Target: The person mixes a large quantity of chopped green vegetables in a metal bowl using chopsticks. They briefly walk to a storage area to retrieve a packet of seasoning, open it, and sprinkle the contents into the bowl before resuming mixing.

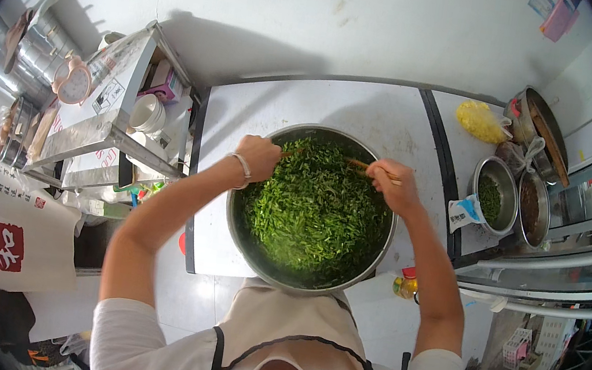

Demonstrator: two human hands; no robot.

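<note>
A large round metal basin (232,216) stands at the front edge of the white table, close against my apron. Chopped leafy greens (315,209) fill most of it. My left hand (258,158), with a bracelet at the wrist, is closed around a thin wooden stick at the basin's upper left rim. At the upper right rim my right hand (393,183) grips wooden sticks (357,163), probably chopsticks. The far ends of the sticks reach into the greens, where their tips are hidden.
On the right stand a steel bowl of chopped greens (488,200), a bowl of dark brown food (532,211), a bag of yellow food (481,121), a white-blue packet (465,212) and a large pot (523,116). A metal-framed shelf (114,129) with white bowls (148,113) borders the left.
</note>
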